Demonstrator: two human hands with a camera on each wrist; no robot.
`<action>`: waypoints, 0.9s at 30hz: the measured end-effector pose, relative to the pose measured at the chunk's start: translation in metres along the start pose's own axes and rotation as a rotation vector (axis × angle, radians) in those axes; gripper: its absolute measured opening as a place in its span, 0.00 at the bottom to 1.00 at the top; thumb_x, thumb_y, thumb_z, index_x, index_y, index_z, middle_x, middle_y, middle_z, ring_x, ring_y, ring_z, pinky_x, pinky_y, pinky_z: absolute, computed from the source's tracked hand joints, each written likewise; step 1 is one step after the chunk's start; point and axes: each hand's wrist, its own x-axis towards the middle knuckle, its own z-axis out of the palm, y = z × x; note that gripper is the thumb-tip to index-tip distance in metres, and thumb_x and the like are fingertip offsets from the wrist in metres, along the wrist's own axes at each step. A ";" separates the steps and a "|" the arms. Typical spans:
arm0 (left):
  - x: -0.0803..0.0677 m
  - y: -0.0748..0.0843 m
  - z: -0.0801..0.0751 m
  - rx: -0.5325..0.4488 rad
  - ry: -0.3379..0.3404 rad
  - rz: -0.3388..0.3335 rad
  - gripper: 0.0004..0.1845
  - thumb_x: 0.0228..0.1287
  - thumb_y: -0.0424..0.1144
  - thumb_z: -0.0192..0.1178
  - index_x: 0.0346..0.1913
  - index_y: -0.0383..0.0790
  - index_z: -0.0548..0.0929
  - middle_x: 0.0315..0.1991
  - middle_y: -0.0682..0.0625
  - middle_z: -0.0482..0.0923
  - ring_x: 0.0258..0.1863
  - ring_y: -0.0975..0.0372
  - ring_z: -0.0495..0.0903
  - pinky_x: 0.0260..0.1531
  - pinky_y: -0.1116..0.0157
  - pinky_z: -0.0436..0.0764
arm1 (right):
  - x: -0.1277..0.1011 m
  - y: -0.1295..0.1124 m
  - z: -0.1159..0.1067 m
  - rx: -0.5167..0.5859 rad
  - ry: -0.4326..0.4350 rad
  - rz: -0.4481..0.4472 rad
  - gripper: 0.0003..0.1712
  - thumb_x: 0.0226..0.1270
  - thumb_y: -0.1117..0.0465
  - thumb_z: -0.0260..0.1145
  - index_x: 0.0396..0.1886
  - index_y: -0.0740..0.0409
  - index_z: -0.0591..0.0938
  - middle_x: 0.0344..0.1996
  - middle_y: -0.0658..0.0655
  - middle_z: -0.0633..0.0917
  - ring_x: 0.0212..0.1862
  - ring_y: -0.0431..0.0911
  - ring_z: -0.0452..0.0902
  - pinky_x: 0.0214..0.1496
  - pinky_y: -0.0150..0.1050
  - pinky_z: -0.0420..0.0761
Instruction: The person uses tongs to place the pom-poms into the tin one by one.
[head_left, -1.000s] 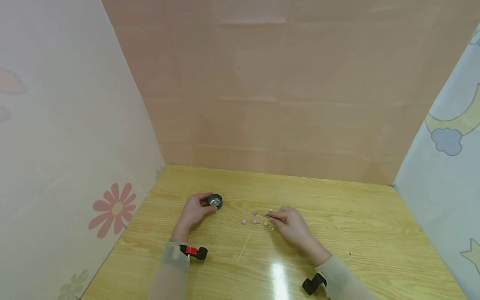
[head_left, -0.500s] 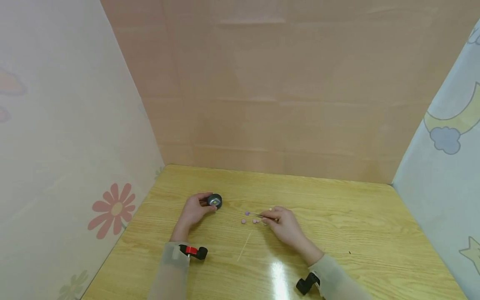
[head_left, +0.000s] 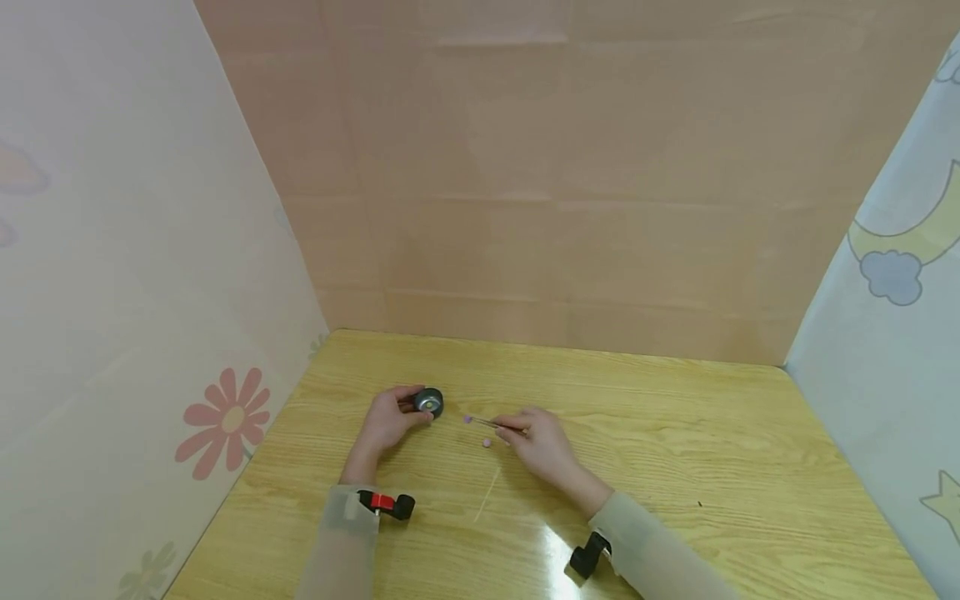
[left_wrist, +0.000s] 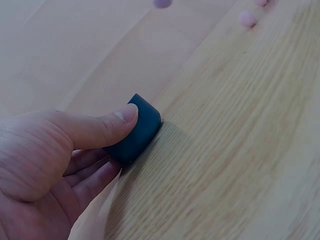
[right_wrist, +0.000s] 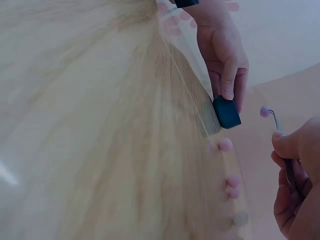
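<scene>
My left hand (head_left: 390, 419) grips a small round dark cup (head_left: 429, 403) with a silvery inside, thumb on one side and fingers on the other. A small pale bit shows inside it. In the left wrist view the cup's dark teal wall (left_wrist: 142, 132) stands on the table. My right hand (head_left: 547, 444) pinches metal tweezers (head_left: 483, 422), whose bent tip shows in the right wrist view. A purple ball (right_wrist: 265, 111) is held at that tip, raised off the table and right of the cup, apart from it. One pink ball (head_left: 486, 443) lies below the tweezers.
More small balls lie in a row in the right wrist view: pink balls (right_wrist: 233, 180) and a greyish ball (right_wrist: 240, 218). The right hand hides these in the head view. A wooden table (head_left: 675, 433) meets a brown back wall (head_left: 525, 250) and patterned side sheets.
My right hand has moved left with the tweezers and purple ball, closer to the cup, covering several balls on the table. The left hand and cup have stayed in place.
</scene>
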 end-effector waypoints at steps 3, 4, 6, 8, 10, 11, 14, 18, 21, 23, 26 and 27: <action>-0.001 0.000 0.001 -0.006 -0.001 0.003 0.31 0.64 0.30 0.77 0.70 0.31 0.81 0.64 0.35 0.81 0.60 0.45 0.84 0.59 0.54 0.85 | 0.010 -0.006 0.007 -0.008 -0.007 0.000 0.10 0.70 0.60 0.78 0.49 0.52 0.95 0.27 0.40 0.80 0.28 0.38 0.68 0.28 0.35 0.72; -0.001 0.000 0.001 -0.012 -0.003 0.003 0.31 0.64 0.30 0.77 0.70 0.32 0.81 0.64 0.35 0.81 0.60 0.45 0.84 0.59 0.54 0.86 | 0.013 -0.008 0.009 -0.006 -0.016 0.003 0.10 0.70 0.60 0.77 0.49 0.53 0.95 0.27 0.40 0.80 0.27 0.38 0.68 0.28 0.34 0.72; -0.001 0.000 0.001 -0.013 -0.003 0.005 0.31 0.63 0.30 0.77 0.69 0.31 0.81 0.64 0.35 0.81 0.60 0.45 0.85 0.59 0.54 0.86 | 0.019 -0.010 0.014 0.010 -0.036 0.016 0.10 0.72 0.60 0.76 0.50 0.54 0.95 0.27 0.42 0.79 0.28 0.38 0.69 0.29 0.33 0.74; -0.001 -0.001 0.001 -0.016 -0.003 0.006 0.31 0.63 0.29 0.77 0.69 0.32 0.82 0.64 0.35 0.81 0.60 0.45 0.85 0.58 0.54 0.86 | 0.024 -0.013 0.019 0.037 -0.056 0.034 0.10 0.73 0.61 0.75 0.51 0.55 0.94 0.28 0.44 0.80 0.28 0.36 0.72 0.30 0.32 0.77; -0.001 -0.002 0.001 -0.021 -0.001 0.004 0.31 0.63 0.29 0.77 0.69 0.32 0.82 0.64 0.35 0.81 0.60 0.45 0.85 0.58 0.54 0.86 | 0.028 -0.015 0.023 0.064 -0.078 0.060 0.11 0.75 0.61 0.74 0.52 0.56 0.94 0.29 0.45 0.80 0.27 0.35 0.76 0.29 0.31 0.80; -0.001 -0.002 0.001 -0.017 0.000 0.009 0.31 0.63 0.29 0.77 0.69 0.31 0.82 0.63 0.34 0.81 0.60 0.44 0.85 0.58 0.54 0.86 | 0.030 -0.016 0.026 0.068 -0.086 0.071 0.11 0.75 0.60 0.73 0.53 0.55 0.94 0.30 0.46 0.80 0.26 0.35 0.78 0.28 0.31 0.82; 0.000 -0.004 0.001 -0.033 0.002 0.006 0.31 0.63 0.29 0.78 0.69 0.31 0.82 0.64 0.35 0.81 0.60 0.45 0.85 0.58 0.55 0.86 | 0.036 -0.018 0.031 0.029 -0.098 0.077 0.12 0.77 0.59 0.72 0.55 0.53 0.93 0.31 0.46 0.80 0.23 0.34 0.77 0.26 0.32 0.81; 0.000 -0.006 0.001 -0.047 0.001 0.011 0.31 0.63 0.30 0.78 0.69 0.32 0.82 0.65 0.35 0.80 0.60 0.45 0.85 0.58 0.54 0.86 | 0.044 -0.020 0.037 -0.047 -0.092 0.060 0.12 0.78 0.57 0.71 0.55 0.51 0.93 0.31 0.46 0.80 0.21 0.35 0.75 0.28 0.33 0.78; 0.000 -0.006 0.001 -0.046 -0.002 0.019 0.31 0.63 0.31 0.78 0.69 0.32 0.82 0.65 0.34 0.80 0.60 0.45 0.85 0.58 0.54 0.86 | 0.050 -0.022 0.039 -0.066 -0.088 0.069 0.12 0.78 0.57 0.71 0.55 0.50 0.93 0.32 0.47 0.80 0.17 0.35 0.75 0.27 0.33 0.78; 0.000 -0.006 0.001 -0.042 -0.003 0.021 0.31 0.63 0.31 0.78 0.69 0.32 0.82 0.65 0.34 0.80 0.60 0.44 0.85 0.58 0.54 0.86 | 0.054 -0.023 0.041 -0.082 -0.079 0.075 0.12 0.78 0.57 0.72 0.55 0.50 0.93 0.33 0.47 0.81 0.17 0.36 0.75 0.26 0.33 0.79; 0.000 -0.005 0.000 -0.041 -0.001 0.015 0.31 0.63 0.31 0.78 0.69 0.32 0.82 0.65 0.35 0.80 0.60 0.45 0.85 0.58 0.53 0.86 | 0.059 -0.022 0.043 -0.120 -0.069 0.081 0.12 0.77 0.57 0.73 0.54 0.49 0.94 0.33 0.47 0.83 0.21 0.36 0.75 0.27 0.33 0.79; 0.000 -0.005 0.000 -0.042 -0.001 0.013 0.31 0.63 0.31 0.78 0.69 0.32 0.82 0.65 0.35 0.80 0.60 0.45 0.85 0.58 0.53 0.86 | 0.060 -0.022 0.045 -0.132 -0.064 0.076 0.11 0.76 0.57 0.73 0.54 0.49 0.94 0.33 0.47 0.83 0.23 0.36 0.75 0.28 0.33 0.79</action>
